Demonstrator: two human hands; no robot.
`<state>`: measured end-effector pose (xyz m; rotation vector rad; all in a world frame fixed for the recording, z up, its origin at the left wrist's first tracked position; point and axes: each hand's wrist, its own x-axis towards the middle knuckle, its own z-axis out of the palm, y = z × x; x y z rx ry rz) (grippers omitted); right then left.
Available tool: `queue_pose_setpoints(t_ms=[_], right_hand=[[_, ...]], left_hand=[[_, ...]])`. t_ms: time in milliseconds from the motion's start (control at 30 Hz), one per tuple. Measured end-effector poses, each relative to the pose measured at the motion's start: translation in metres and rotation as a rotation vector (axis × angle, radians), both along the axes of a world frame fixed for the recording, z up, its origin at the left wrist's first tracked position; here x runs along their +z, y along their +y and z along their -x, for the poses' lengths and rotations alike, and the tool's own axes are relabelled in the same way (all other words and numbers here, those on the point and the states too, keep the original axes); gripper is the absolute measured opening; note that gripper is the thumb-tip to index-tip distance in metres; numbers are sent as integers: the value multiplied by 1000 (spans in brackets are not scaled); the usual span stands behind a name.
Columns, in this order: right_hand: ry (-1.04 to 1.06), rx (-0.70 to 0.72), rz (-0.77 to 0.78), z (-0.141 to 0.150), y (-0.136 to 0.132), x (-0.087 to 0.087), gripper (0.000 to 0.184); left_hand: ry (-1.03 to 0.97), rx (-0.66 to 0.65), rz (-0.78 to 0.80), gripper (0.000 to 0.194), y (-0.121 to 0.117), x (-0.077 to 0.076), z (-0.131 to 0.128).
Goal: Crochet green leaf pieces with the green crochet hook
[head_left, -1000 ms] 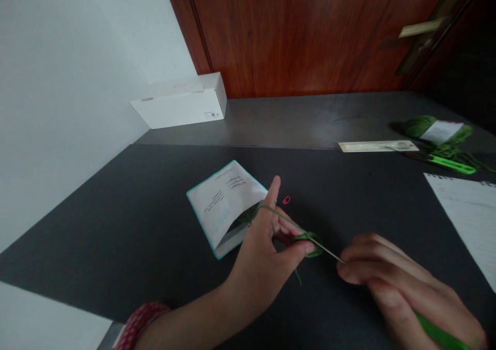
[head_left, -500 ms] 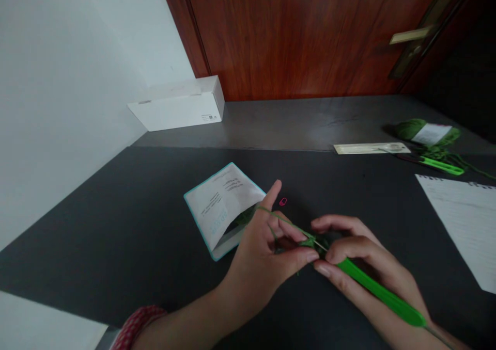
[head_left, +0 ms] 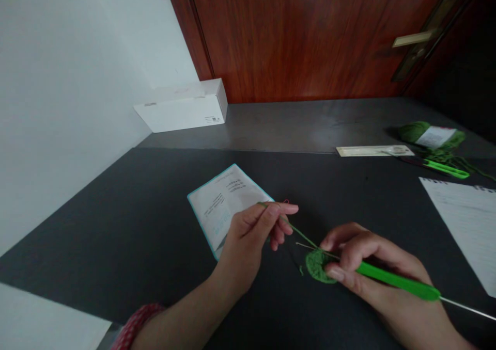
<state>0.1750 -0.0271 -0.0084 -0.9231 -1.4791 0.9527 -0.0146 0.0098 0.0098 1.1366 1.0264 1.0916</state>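
Observation:
My right hand [head_left: 382, 262] grips the bright green handle of a crochet hook [head_left: 399, 282]. Its thumb and fingers also pinch the edge of a small round green crochet piece [head_left: 316, 267]. The thin metal hook tip pokes out to the left above the piece, and a short yarn tail hangs beside it. To the left, my left hand [head_left: 246, 239] has its thumb pressed on the index finger, with green yarn [head_left: 304, 234] running from there, taut, to the crochet piece. Behind the left hand lies a white pouch with a turquoise edge [head_left: 217, 205], its opening mostly hidden.
A pink stitch marker [head_left: 287, 201] shows partly behind my left fingers. At the back right are a green yarn ball [head_left: 413, 132], a long pale packet [head_left: 368, 151] and a green-handled tool [head_left: 447, 169]. A notebook [head_left: 461, 231] lies right; a white box [head_left: 186, 114] stands back left.
My hands have moved apart, drawing the yarn out between them. The crochet piece now shows in my right hand, and my left thumb has closed onto the index finger, away from the piece.

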Motion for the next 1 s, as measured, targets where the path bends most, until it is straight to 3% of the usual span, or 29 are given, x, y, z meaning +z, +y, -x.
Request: queue_pose_setpoints(t_ms=[100, 200, 233, 300, 400, 467, 533, 600, 667, 733, 767, 833, 933, 1000], right_hand=[[118, -8, 87, 1, -1, 0, 19], [173, 25, 155, -6, 1, 4, 21], [176, 45, 173, -11, 3, 7, 22], [164, 68, 206, -22, 8, 12, 22], [145, 91, 235, -35, 16, 19, 23], [172, 118, 266, -39, 19, 21, 23], [197, 146, 294, -40, 21, 22, 23], [193, 167, 302, -38, 21, 22, 23], [186, 190, 306, -36, 20, 20, 22], [184, 223, 314, -33, 20, 17, 20], [187, 244, 319, -31, 19, 15, 20], [209, 280, 329, -27, 18, 13, 21], [282, 316, 349, -20, 13, 10, 23], [321, 346, 363, -18, 10, 9, 22]], left_hand=[[65, 12, -18, 29, 3, 1, 4], [161, -225, 13, 29, 10, 9, 16], [150, -320, 30, 33, 12, 14, 22], [35, -381, 57, 40, 16, 22, 35], [12, -194, 109, 30, 23, 30, 51], [139, -13, 110, 23, 27, 29, 56], [346, 116, 30, 39, 29, 24, 57], [596, 135, -111, 52, 29, 18, 57], [808, 70, -281, 59, 26, 15, 56], [945, 6, -408, 57, 20, 18, 54], [967, 39, -448, 52, 16, 20, 52], [844, 56, -516, 42, 6, 26, 45], [286, -252, -452, 39, -7, 26, 25], [-117, -430, -259, 36, -12, 21, 10]])
